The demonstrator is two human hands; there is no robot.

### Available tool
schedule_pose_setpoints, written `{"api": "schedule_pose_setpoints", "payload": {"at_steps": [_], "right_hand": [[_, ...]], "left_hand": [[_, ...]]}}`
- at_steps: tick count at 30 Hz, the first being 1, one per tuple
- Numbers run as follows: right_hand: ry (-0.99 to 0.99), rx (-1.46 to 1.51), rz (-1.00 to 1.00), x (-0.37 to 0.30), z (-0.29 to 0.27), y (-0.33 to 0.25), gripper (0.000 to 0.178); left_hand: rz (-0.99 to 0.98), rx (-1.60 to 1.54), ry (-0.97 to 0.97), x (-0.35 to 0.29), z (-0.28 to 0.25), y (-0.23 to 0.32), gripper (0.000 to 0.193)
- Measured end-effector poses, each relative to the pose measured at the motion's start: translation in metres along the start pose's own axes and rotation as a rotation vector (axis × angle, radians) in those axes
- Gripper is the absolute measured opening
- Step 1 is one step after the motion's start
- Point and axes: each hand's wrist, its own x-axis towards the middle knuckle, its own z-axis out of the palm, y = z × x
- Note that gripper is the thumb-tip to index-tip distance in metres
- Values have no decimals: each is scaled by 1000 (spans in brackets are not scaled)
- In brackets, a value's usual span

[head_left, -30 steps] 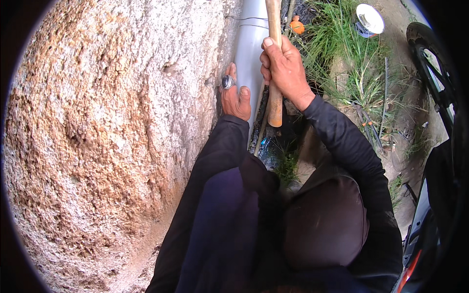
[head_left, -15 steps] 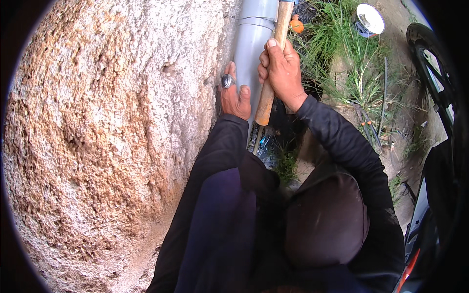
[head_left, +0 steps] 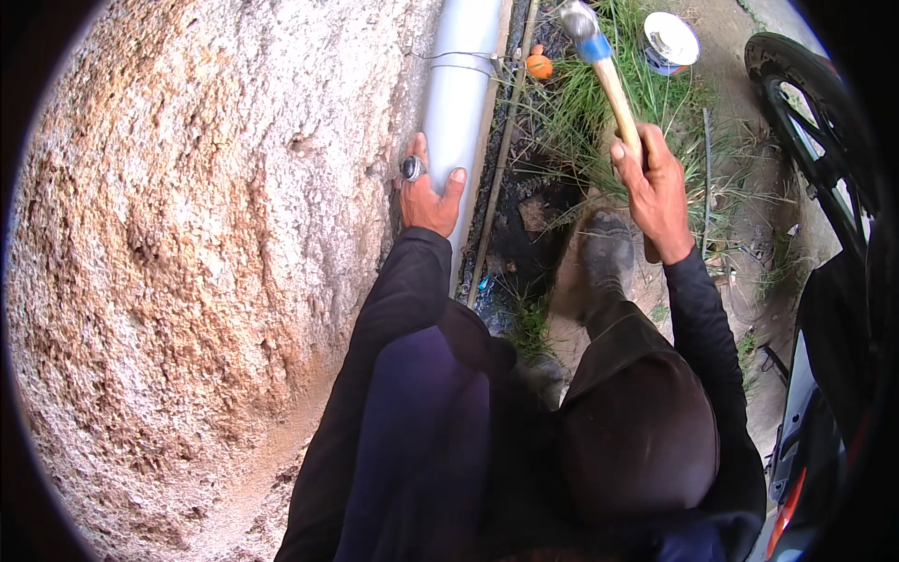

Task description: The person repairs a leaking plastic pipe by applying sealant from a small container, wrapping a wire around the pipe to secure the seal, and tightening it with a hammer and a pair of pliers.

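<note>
A grey plastic pipe (head_left: 455, 103) runs along the foot of the rough wall, with a thin dark wire tied around it. My left hand (head_left: 429, 199), wearing a ring with a dark stone, grips the pipe: the thumb lies over its top and the fingers reach along its wall side. Right of the pipe, apart from it, my right hand (head_left: 658, 192) is wrapped round the wooden handle of a hammer (head_left: 613, 94). The hammer's metal head, with a blue band below it, points up and away from me.
The coarse wall (head_left: 206, 244) fills the left side. A dark wet gutter (head_left: 529, 220) runs beside the pipe. Beyond lie grass (head_left: 599, 122), an orange round object (head_left: 538, 66) and a white bucket (head_left: 671, 42). A motorcycle wheel (head_left: 796, 103) stands at right. My boot (head_left: 607, 253) is below the hammer.
My right hand has swung the hammer away from the pipe to the right, bringing its head into view. My left hand stays on the pipe; the whole view has shifted slightly.
</note>
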Motion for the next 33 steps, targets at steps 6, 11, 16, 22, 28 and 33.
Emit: {"api": "schedule_pose_setpoints", "payload": {"at_steps": [6, 11, 16, 22, 28, 33], "right_hand": [[59, -386, 102, -125, -48, 114, 28], [2, -523, 122, -189, -68, 153, 35], [-4, -529, 145, -220, -90, 165, 35], [96, -585, -102, -212, -106, 157, 27], [5, -739, 131, -150, -74, 160, 47], [7, -754, 61, -152, -60, 189, 41]], "left_hand": [[32, 136, -126, 9, 7, 23, 89], [106, 523, -131, 21, 15, 19, 97], [166, 438, -101, 90, 37, 45, 100], [245, 511, -64, 121, 50, 37, 85], [225, 567, -129, 121, 49, 46, 84], [201, 482, -137, 121, 41, 43, 79]]}}
